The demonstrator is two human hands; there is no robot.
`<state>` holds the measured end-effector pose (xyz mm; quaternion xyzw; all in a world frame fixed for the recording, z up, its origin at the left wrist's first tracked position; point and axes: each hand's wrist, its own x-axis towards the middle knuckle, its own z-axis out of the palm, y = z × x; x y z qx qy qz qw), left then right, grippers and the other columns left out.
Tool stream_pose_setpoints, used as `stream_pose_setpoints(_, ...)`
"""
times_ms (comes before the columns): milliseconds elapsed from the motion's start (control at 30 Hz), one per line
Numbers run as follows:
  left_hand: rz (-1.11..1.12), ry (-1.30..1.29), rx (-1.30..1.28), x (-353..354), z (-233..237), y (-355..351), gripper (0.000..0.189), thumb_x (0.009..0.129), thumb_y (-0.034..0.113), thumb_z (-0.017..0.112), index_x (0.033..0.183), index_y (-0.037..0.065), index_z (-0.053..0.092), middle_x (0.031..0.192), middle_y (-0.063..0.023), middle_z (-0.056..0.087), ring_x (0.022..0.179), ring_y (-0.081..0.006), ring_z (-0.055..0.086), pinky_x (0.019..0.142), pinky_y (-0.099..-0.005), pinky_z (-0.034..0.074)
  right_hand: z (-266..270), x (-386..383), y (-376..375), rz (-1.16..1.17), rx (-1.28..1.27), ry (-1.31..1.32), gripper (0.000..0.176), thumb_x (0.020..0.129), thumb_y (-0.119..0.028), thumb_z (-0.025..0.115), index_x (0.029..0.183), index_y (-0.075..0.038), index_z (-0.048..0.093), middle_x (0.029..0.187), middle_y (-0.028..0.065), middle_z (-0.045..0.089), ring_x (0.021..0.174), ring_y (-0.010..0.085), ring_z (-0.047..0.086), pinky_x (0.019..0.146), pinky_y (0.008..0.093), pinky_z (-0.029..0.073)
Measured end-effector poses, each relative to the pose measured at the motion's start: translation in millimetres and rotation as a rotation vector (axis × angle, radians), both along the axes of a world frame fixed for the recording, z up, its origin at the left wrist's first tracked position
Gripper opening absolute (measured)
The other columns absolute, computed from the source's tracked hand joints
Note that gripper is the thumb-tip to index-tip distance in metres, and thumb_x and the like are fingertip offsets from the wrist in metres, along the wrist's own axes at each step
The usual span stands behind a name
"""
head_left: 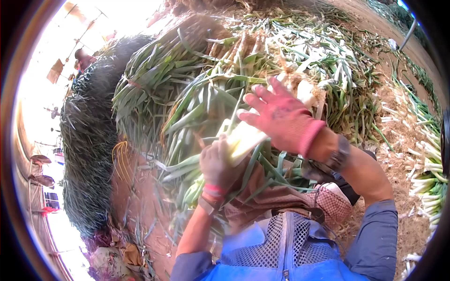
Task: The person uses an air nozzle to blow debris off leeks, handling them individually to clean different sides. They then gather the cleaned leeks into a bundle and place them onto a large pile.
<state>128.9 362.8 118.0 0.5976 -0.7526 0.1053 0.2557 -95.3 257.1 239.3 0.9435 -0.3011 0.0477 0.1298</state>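
My left hand (217, 161), in a greyish glove with a red cuff, is closed around a green onion (246, 142). The stalk's pale shaft points up and right, and green leaves trail to the lower left. Over the shaft's upper end, my right hand (281, 114) in a red knit glove has its fingers stretched out and apart. Loose green leaves (269, 168) hang below the two hands, over the brown cloth (255, 189) on my lap. Motion smears the left hand slightly.
A heap of untrimmed green onions (187, 93) lies just ahead, with discarded leaves (323, 51) beyond it. A tall dark-green stack (89, 140) stands at left, a person (84, 60) behind it. Pale-stemmed onions (429, 192) line the right side, beside ground littered with dry roots (393, 126).
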Motion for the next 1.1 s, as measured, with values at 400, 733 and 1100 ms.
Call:
stream_pose_setpoints(400,-0.204,0.230,0.030,-22,69,35,0.070,0.075,0.030,0.087,0.135,0.005,0.064,0.106,-0.0106,0.071,0.097,-0.0275,0.069,0.089,-0.0440,0.054,-11,17,-28,-0.071,0.440,0.252,0.024,0.077,-0.015,0.068,0.099,-0.006,0.068,0.092,0.0192,0.075,0.087,0.0376,0.075,0.078,0.0473,0.058)
stream_pose_setpoints(733,-0.513,2.257,0.560,-63,0,7,0.038,0.102,0.014,0.066,0.138,0.005,0.059,0.130,-0.0085,0.068,0.115,-0.0214,0.068,0.096,-0.0374,0.058,34,74,16,0.102,-0.024,0.291,0.016,0.085,-0.019,0.069,0.099,-0.011,0.070,0.087,0.0107,0.073,0.083,0.0291,0.072,0.078,0.0434,0.053)
stream_pose_setpoints(1100,-0.807,1.611,0.087,-6,140,-44,0.065,0.102,0.023,0.069,0.156,0.003,0.040,0.134,-0.0181,0.061,0.112,-0.0264,0.070,0.098,-0.0401,0.060,216,75,18,0.240,-0.516,-0.095,0.031,0.077,-0.003,0.073,0.108,-0.007,0.070,0.092,0.0156,0.069,0.092,0.0390,0.069,0.082,0.0505,0.053)
